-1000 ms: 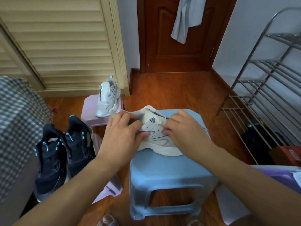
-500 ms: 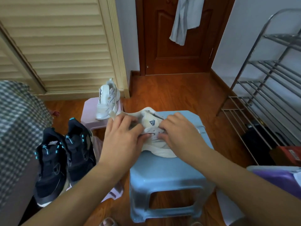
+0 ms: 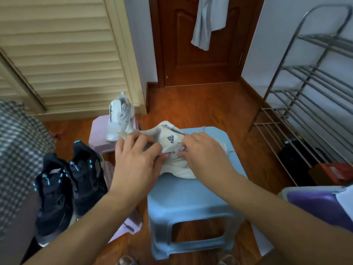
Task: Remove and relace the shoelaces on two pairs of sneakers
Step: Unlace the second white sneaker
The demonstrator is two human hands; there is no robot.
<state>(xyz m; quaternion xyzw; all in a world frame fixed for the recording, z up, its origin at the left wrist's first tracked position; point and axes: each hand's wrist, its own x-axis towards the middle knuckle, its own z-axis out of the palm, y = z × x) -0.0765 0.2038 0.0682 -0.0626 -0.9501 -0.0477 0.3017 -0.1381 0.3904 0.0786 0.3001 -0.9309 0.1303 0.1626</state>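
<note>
On the tongue of the white low-top sneaker [image 3: 172, 148], which is gripped from both sides on the light blue plastic stool [image 3: 191, 196], a dark triangle logo is seen above the brand word "PEAK", just beyond the fingertips. A small pale triangle mark is seen on the tongues of the two black sneakers with turquoise accents [image 3: 70, 188], well apart from the grip; no lettering can be read there. The print on the red cardboard box [image 3: 336, 173] is too blurred to read.

Toe and middle of the white sneaker [image 3: 172, 144] hidden under both hands, lace too small to make out, purple bin [image 3: 322, 205] and checked cloth [image 3: 17, 150] cut off by frame edges
</note>
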